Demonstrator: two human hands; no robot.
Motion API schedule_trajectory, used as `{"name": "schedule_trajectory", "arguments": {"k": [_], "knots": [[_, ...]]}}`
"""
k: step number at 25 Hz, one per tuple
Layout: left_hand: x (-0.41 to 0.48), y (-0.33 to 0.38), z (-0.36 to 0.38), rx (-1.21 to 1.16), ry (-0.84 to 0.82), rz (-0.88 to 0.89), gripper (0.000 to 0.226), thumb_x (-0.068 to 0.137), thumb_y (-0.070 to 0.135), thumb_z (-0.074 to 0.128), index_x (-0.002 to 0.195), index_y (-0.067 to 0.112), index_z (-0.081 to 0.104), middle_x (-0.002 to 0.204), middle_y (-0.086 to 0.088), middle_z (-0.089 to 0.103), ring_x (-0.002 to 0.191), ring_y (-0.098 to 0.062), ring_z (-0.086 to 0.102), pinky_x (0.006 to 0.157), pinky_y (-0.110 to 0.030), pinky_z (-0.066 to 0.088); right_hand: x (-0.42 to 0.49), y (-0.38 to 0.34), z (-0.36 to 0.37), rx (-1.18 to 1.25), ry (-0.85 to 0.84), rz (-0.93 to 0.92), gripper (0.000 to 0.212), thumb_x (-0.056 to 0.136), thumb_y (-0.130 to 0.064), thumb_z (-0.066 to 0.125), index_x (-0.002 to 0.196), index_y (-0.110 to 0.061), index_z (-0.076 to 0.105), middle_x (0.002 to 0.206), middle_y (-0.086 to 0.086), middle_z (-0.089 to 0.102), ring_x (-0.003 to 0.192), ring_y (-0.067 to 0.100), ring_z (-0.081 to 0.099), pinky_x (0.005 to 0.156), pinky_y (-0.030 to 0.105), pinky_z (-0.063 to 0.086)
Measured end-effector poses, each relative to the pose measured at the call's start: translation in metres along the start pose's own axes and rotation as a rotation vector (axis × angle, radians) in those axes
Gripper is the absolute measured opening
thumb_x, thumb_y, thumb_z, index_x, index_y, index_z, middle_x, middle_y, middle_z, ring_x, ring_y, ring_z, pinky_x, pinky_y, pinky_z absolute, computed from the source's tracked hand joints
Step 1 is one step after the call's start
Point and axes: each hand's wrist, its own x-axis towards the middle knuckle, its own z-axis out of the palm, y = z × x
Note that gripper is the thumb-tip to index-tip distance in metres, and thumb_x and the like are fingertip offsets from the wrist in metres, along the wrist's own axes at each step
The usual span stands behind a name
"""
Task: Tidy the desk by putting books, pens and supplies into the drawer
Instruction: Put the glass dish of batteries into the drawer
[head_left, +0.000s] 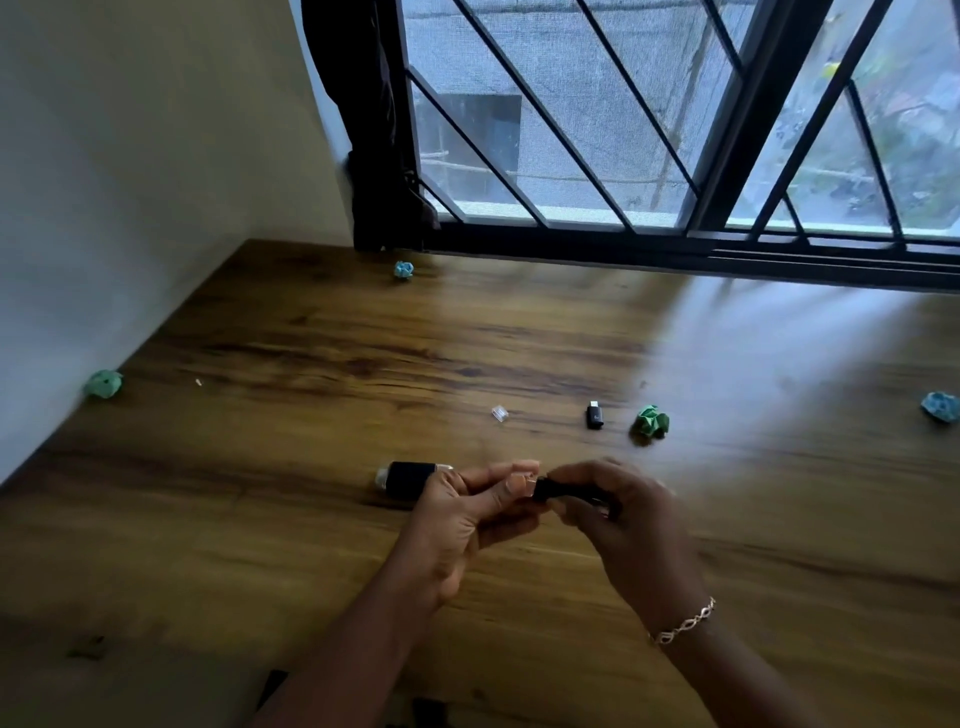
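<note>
Over the wooden desk (311, 519), my two hands meet at the middle front. My right hand (623, 525) grips a small black stick-like object (550, 488). My left hand (467, 519) pinches a small clear cap (522, 480) at that object's left end. Just behind my left hand lies a short black cylinder with pale ends (408, 475). Farther back rest a tiny clear cap (500, 413) and a small black adapter (595, 415).
Crumpled green and blue paper balls lie scattered: one by the adapter (650, 423), one at the right edge (941, 406), one by the left wall (104, 383), one near the window (403, 269). A barred window runs along the desk's back. A white wall bounds the left.
</note>
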Motion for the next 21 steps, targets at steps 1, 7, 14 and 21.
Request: {"name": "schedule_trajectory", "arguments": {"k": [1, 7, 14, 21], "knots": [[-0.001, -0.001, -0.001, 0.023, -0.005, 0.006, 0.026, 0.067, 0.013, 0.065, 0.092, 0.007, 0.071, 0.086, -0.012, 0.074, 0.077, -0.020, 0.072, 0.064, -0.027, 0.058, 0.000, -0.001, 0.001, -0.009, -0.009, 0.011, 0.023, 0.071, -0.004, 0.075, 0.083, -0.024, 0.073, 0.077, -0.012, 0.066, 0.072, 0.006, 0.063, 0.066, 0.018, 0.050], [-0.006, -0.002, -0.005, 0.204, 0.004, 0.041, 0.015, 0.078, 0.011, 0.063, 0.089, 0.009, 0.072, 0.086, -0.014, 0.074, 0.081, -0.022, 0.072, 0.068, -0.029, 0.059, 0.003, -0.005, 0.002, 0.062, -0.045, 0.091, 0.044, 0.065, 0.006, 0.075, 0.061, -0.036, 0.061, 0.057, -0.013, 0.066, 0.055, 0.006, 0.065, 0.058, 0.024, 0.055], [-0.019, -0.017, 0.010, -0.040, -0.006, -0.089, 0.025, 0.069, 0.018, 0.067, 0.089, 0.005, 0.067, 0.081, -0.012, 0.074, 0.073, -0.021, 0.072, 0.063, -0.027, 0.057, 0.022, -0.017, 0.006, 0.033, -0.002, -0.016, 0.043, 0.065, -0.001, 0.077, 0.056, -0.035, 0.053, 0.060, -0.022, 0.062, 0.062, 0.000, 0.060, 0.058, 0.018, 0.049], [-0.017, -0.002, -0.003, 0.009, 0.117, 0.002, 0.032, 0.065, 0.020, 0.069, 0.090, 0.002, 0.061, 0.078, -0.015, 0.073, 0.069, -0.024, 0.071, 0.060, -0.029, 0.057, 0.026, -0.017, 0.007, 0.101, -0.223, 0.078, 0.036, 0.073, 0.007, 0.069, 0.069, -0.028, 0.062, 0.072, -0.003, 0.067, 0.067, 0.008, 0.065, 0.067, 0.029, 0.055]]}}
